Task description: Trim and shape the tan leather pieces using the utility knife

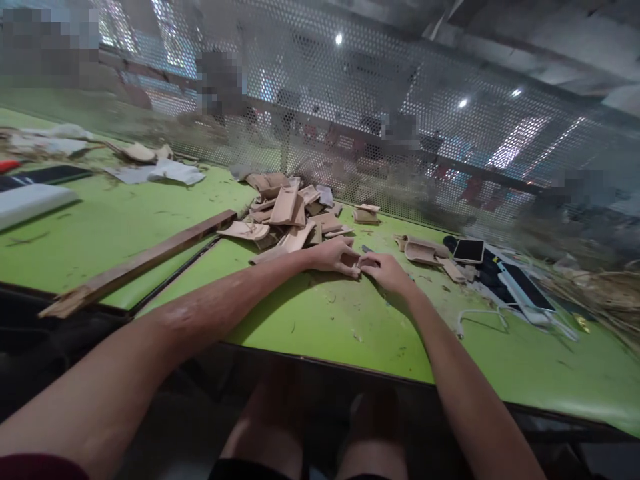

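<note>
My left hand (336, 257) and my right hand (384, 271) meet fingertip to fingertip just above the green table (305, 327). The fingers of both are bent in a pinch around something small, too hidden to make out. A short dark grey strip (367, 249) shows just beyond my right fingers; whether it is held or lies on the table I cannot tell. Behind my left hand is a heap of curved tan pieces (285, 203), like split bamboo. Another such curved piece (425, 251) lies to the right of my right hand.
A long wooden stick (145, 259) lies at left, crossing a seam. White paper (175, 171) lies further back. At right are a phone (469, 251), a pale blue device (525, 287) and a white cable (483, 312). A perforated metal screen (320, 113) stands along the back.
</note>
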